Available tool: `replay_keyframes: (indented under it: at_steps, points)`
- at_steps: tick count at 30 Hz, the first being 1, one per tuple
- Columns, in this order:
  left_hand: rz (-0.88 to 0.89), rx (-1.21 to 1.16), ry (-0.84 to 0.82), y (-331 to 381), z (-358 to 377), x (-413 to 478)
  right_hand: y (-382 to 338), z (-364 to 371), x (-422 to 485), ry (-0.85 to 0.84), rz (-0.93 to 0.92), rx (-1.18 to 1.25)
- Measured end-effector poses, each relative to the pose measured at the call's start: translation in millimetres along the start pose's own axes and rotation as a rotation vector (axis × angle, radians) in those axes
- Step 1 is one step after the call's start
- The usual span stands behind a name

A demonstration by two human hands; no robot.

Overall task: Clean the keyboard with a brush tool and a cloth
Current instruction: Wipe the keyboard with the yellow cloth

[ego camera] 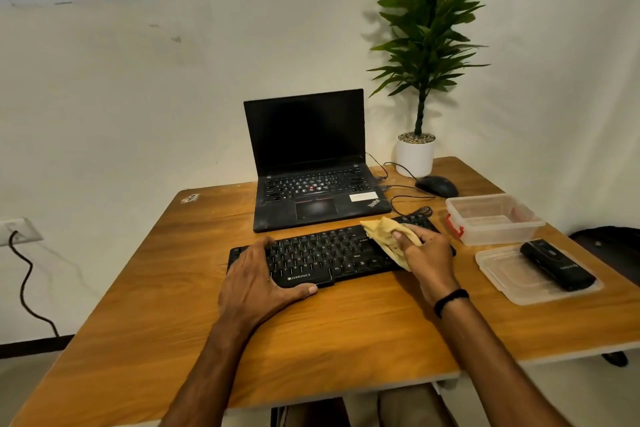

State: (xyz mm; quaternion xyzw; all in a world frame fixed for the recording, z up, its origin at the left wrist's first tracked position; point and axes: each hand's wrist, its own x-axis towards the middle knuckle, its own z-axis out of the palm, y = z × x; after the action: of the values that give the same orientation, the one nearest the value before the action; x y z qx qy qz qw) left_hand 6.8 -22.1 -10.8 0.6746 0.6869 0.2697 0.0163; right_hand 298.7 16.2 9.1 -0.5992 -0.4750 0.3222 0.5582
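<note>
The keyboard (332,253) lies flat on the table (311,340), under both hands. I have the left hand (256,274) on its left end. The fingers curl over the keys and the thumb hooks the near edge, so this hand grips the keyboard. I think that is to stop it from sliding while the other hand rubs.

The right hand (426,250) is closed around the yellow cloth (381,236) and presses it on the right end of the keys. The cloth is bunched up, which makes a soft pad for wiping. So I think the wiping step is on now.

Just to the right of the right hand is a clear lid (502,274) with a black tool (557,265) on it. It may be the brush, but I cannot be sure. It sits close, so it is easy to grab.

Past that lid is a clear box (491,218). Past the fingertips of both hands is an open laptop (311,166) with a dark screen.
</note>
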Motion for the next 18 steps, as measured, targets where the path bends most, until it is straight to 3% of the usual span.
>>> replay_keyframes:
  at_steps: [2, 6, 9, 15, 18]
  points:
    - [0.000, 0.005, 0.001, 3, 2, 1, -7, 7, 6, 0.101, 0.061, 0.037]
    - [0.002, 0.013, -0.053, 18, 9, 6, -22, 25, 12, 0.136, -0.045, -0.322]
    - [-0.011, 0.045, -0.050, 23, 13, 8, -28, 47, 15, 0.057, -0.119, -0.574]
    - [-0.004, 0.046, -0.012, 21, 16, 10, -28, 112, 14, -0.080, -0.173, -0.791]
    - [0.019, 0.047, 0.007, 15, 19, 12, -26, 132, -13, -0.319, -0.350, -0.782]
